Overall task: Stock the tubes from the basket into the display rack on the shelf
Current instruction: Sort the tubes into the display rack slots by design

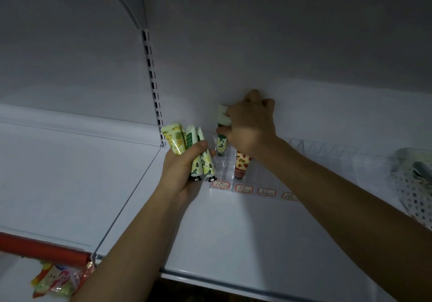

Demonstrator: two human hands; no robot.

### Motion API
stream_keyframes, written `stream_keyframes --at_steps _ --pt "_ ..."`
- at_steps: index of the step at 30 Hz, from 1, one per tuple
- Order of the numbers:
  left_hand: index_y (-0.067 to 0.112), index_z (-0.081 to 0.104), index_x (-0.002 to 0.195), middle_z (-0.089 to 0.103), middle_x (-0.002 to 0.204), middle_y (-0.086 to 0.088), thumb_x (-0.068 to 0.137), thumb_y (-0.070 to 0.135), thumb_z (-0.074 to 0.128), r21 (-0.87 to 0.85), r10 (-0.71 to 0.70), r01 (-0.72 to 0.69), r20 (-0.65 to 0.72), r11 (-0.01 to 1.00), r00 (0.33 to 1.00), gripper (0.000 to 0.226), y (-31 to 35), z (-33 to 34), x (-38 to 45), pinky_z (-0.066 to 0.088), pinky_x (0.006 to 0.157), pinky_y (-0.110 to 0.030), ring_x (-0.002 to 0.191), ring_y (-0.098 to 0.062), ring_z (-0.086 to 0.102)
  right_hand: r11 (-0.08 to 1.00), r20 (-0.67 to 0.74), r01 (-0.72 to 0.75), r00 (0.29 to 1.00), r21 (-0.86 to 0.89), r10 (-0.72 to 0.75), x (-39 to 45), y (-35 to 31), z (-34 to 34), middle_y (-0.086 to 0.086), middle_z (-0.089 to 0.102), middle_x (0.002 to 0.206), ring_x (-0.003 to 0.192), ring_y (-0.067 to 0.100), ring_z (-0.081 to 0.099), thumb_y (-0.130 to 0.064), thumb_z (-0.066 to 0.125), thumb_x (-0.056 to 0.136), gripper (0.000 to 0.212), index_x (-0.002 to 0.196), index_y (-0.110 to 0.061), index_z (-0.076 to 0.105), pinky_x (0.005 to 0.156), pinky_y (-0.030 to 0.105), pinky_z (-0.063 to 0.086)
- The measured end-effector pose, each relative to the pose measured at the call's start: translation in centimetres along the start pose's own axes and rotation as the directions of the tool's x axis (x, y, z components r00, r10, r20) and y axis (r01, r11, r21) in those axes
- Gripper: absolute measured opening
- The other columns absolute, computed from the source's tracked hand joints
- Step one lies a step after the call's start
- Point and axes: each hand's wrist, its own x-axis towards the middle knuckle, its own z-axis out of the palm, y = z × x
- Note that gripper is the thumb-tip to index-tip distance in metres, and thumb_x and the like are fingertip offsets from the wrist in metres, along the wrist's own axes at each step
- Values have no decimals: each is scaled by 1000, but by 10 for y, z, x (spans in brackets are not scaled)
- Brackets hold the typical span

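1. The green lemon-print tube point(221, 140) stands upright, cap down, at the back left of the clear display rack point(228, 170) on the white shelf point(233, 227). Its crimped top end sits inside the right hand point(251, 124), which is above and just right of it.
2. A bundle of three tubes point(191, 149) sits in the left hand point(184, 170), just left of the rack, caps pointing down; the leftmost has a yellow pineapple print, the other two a lemon print.
3. A strawberry-print tube point(242, 163) stands in the next rack column to the right, directly under the right wrist, which covers its upper part.
4. The white perforated basket point(413, 184) rests on the shelf at the far right, well apart from both hands and cut off by the frame edge; its contents are too dim to make out.
5. Red-bordered labels point(243, 188) line the rack's front; their print is unreadable. The rack's right part is hidden behind the right forearm.
6. The right hand pinches the tube's top between thumb and curled fingers, knuckles toward the shelf's back panel.
7. The left hand is closed around its bundle, thumb across the front.
8. Colourful snack packets point(58, 280) hang below a red rail point(42, 250) at lower left.
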Motion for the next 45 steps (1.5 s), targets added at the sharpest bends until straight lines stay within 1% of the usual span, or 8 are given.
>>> stream_keyframes --at_steps 6,11,15,24,27,31,37,45 --pt "0 57 125 65 103 -24 81 2 74 -44 64 -61 83 997 995 47 6 1 -4 56 85 -49 92 -37 69 944 -523 234 848 231 -83 -30 -5 12 -6 68 86 102 24 54 -54 62 85 45 112 -19 66 80 39 33" --pt "-1 62 120 66 113 -27 79 -1 75 26 133 -138 158 990 979 43 5 3 -6 52 95 -58 107 -44 64 831 -213 254 963 495 -168 -18 -11 -11 -10 73 84 89 11 59 -47 61 92 30 109 -26 73 82 32 44" --pt "0 64 112 71 103 -20 73 2 79 112 193 -204 101 973 976 42 9 6 -10 59 83 -47 93 -35 70 769 -65 263 958 583 -279 -7 -4 -21 -6 73 84 67 -3 62 -26 69 92 19 108 -18 76 64 3 42" --pt "11 55 89 62 65 -8 79 -2 78 199 92 -56 -176 978 980 29 7 -4 1 51 50 -28 57 -19 60 825 -245 178 968 536 -49 -12 17 -14 0 76 94 80 7 67 -22 69 93 17 106 -15 77 84 17 51" --pt "11 58 86 63 67 -10 76 -4 80 208 43 -12 -147 978 988 28 4 -4 1 51 52 -29 59 -21 61 831 -324 215 945 514 -44 -17 14 -9 1 77 92 77 10 69 -20 68 94 16 106 -13 76 77 13 47" --pt "9 61 86 63 72 -13 75 -8 79 198 -18 30 -64 980 998 27 0 -2 -2 50 52 -29 61 -23 60 860 -388 268 917 433 -90 -21 12 0 4 75 78 68 21 70 -19 69 90 12 93 -9 74 70 35 58" --pt "12 63 85 69 68 -3 78 -7 77 226 25 -21 -13 974 1000 24 0 1 -4 52 53 -27 58 -16 66 926 -395 212 916 311 -77 -16 9 2 -4 68 74 86 23 58 -24 73 87 7 85 -17 72 75 33 31" --pt "-2 65 114 74 105 -19 74 -2 83 429 220 -223 58 875 974 43 0 -1 -4 61 83 -45 97 -37 72 937 -322 214 939 278 -119 -15 0 14 3 67 74 80 28 59 -20 72 84 8 84 -12 69 76 34 26"
